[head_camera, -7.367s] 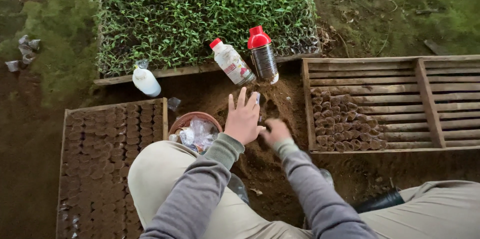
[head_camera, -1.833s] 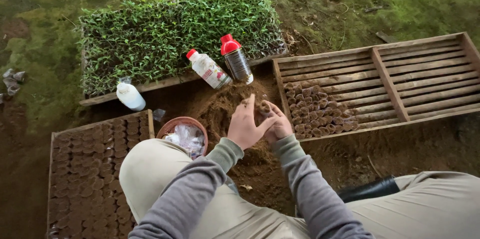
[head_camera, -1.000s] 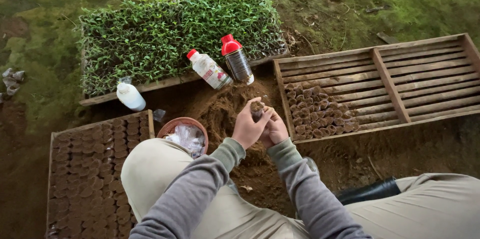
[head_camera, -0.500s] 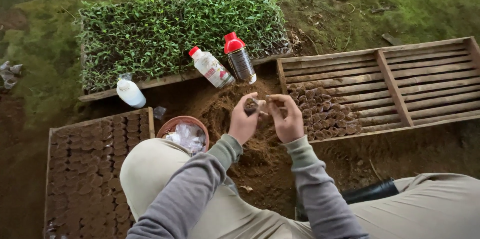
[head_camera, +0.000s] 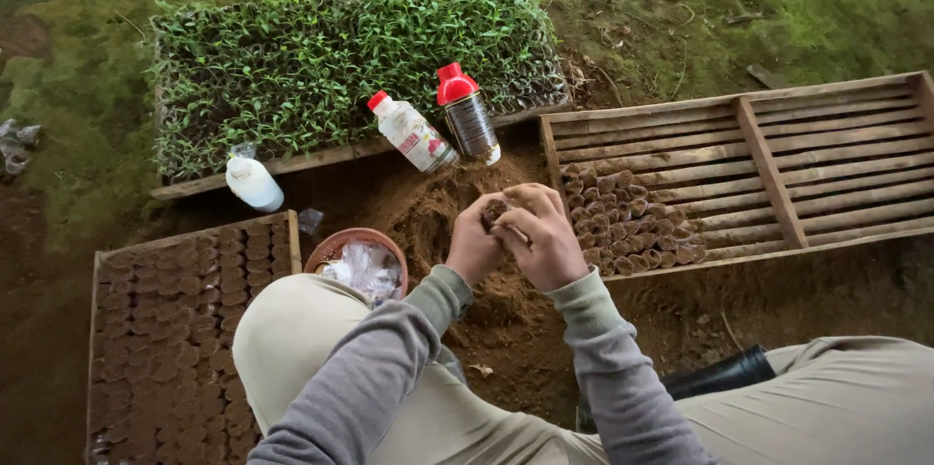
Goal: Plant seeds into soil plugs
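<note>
A seedling tray [head_camera: 341,56] lies at the far side, with three bottles along its near edge: one at the left [head_camera: 253,181] and two side by side at the middle [head_camera: 413,132] [head_camera: 469,120]. A wooden crate [head_camera: 778,149] sits to the right with soil rolls [head_camera: 628,222] packed in its left end; a filled tray [head_camera: 180,319] lies near left, a bowl [head_camera: 355,256] just right of it. The soil heap [head_camera: 457,222] lies between, under both hands [head_camera: 516,236].

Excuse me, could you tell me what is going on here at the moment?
A person crouched on the ground holds a small soil-filled pot between the left hand and the right hand, above a pile of loose soil. To the right, a slatted wooden crate holds a cluster of filled pots. A tray of green seedlings and three bottles lie ahead.
</note>
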